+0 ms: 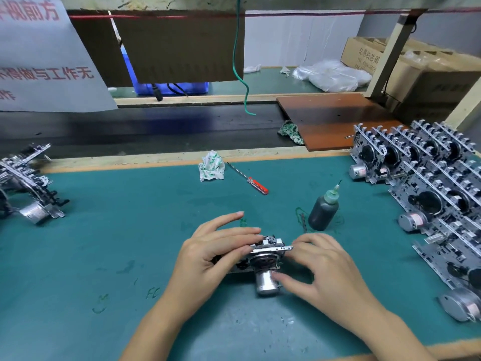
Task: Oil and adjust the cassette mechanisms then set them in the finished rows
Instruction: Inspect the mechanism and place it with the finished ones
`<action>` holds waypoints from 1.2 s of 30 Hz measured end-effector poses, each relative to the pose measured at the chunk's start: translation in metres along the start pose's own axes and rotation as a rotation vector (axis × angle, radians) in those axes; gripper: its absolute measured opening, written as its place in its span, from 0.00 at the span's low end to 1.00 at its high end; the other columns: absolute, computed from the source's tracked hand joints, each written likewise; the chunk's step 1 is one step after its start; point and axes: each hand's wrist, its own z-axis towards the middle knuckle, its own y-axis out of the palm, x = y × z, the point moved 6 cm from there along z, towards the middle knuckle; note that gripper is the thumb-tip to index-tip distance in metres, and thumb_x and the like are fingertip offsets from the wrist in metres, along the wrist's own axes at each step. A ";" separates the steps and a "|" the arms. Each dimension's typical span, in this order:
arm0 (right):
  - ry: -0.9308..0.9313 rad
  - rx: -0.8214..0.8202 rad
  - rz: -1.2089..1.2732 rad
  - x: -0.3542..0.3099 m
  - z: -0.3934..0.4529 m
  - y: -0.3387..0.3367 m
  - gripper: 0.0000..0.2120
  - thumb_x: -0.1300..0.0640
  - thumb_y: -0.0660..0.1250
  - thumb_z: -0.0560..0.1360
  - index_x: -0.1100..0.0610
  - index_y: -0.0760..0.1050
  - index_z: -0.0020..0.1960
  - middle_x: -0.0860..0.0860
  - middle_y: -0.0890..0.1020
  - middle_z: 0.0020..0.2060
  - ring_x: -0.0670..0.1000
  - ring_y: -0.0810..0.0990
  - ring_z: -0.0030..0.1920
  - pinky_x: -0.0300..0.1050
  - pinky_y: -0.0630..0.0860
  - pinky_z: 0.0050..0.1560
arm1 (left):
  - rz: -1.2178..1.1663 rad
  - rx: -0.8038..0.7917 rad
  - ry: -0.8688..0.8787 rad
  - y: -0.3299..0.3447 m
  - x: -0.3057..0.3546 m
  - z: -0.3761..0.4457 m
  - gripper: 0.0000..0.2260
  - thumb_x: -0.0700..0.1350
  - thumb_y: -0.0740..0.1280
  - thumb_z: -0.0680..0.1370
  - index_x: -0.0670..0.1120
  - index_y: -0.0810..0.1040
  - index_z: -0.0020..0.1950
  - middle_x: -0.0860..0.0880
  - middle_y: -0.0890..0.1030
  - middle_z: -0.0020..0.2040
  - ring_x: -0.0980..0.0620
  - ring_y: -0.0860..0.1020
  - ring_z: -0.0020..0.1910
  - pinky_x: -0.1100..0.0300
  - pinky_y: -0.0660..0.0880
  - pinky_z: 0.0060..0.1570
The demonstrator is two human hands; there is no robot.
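Observation:
A metal cassette mechanism (264, 259) with a silver motor at its front sits on the green mat (117, 230) at the centre. My left hand (208, 256) grips its left side, fingers laid over the top. My right hand (320, 267) holds its right side, thumb against the motor and fingertips on the frame's edge. A dark oil bottle (324, 209) with a needle tip stands just behind my right hand. Finished mechanisms (429, 178) stand in rows on the right. More mechanisms (28, 188) lie in a pile at the left edge.
A red-handled screwdriver (250, 179) and a crumpled cloth (212, 166) lie behind the work spot. A brown board (333, 118) and another rag (290, 131) sit on the dark conveyor belt (143, 128). A green wire (240, 61) hangs above. Cardboard boxes (426, 74) stand at the back right.

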 end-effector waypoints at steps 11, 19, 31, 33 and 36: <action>0.175 -0.162 0.750 0.001 0.028 0.016 0.17 0.60 0.79 0.64 0.44 0.79 0.47 0.39 0.81 0.47 0.44 0.77 0.54 0.36 0.69 0.58 | -0.023 -0.032 -0.048 0.000 -0.001 0.000 0.12 0.50 0.64 0.75 0.53 0.83 0.55 0.61 0.83 0.53 0.58 0.74 0.64 0.46 0.71 0.63; 0.170 -0.166 0.736 0.003 0.030 0.015 0.15 0.59 0.79 0.63 0.46 0.80 0.45 0.40 0.81 0.46 0.43 0.77 0.53 0.33 0.69 0.56 | -0.006 -0.054 -0.037 0.001 -0.001 0.001 0.13 0.50 0.64 0.76 0.57 0.78 0.59 0.63 0.82 0.54 0.58 0.75 0.62 0.54 0.70 0.61; 0.059 -0.067 0.042 0.004 -0.005 0.006 0.20 0.38 0.60 0.72 0.52 0.81 0.44 0.40 0.81 0.40 0.46 0.76 0.49 0.38 0.65 0.55 | -0.013 -0.045 -0.035 0.001 -0.001 0.001 0.11 0.50 0.64 0.75 0.55 0.83 0.55 0.62 0.82 0.52 0.59 0.76 0.61 0.57 0.71 0.61; 0.034 -0.079 0.000 0.002 -0.006 0.005 0.20 0.38 0.59 0.73 0.52 0.80 0.42 0.40 0.81 0.39 0.47 0.76 0.49 0.39 0.64 0.55 | -0.007 -0.049 -0.039 0.002 0.000 0.001 0.10 0.50 0.65 0.76 0.55 0.82 0.54 0.62 0.83 0.52 0.59 0.76 0.60 0.57 0.71 0.61; 0.015 -0.097 -0.039 0.000 0.000 0.002 0.22 0.36 0.56 0.73 0.50 0.81 0.45 0.39 0.82 0.41 0.49 0.77 0.50 0.39 0.63 0.56 | -0.011 -0.061 -0.067 0.002 0.000 0.003 0.09 0.46 0.67 0.75 0.55 0.82 0.53 0.62 0.82 0.53 0.60 0.76 0.61 0.58 0.71 0.62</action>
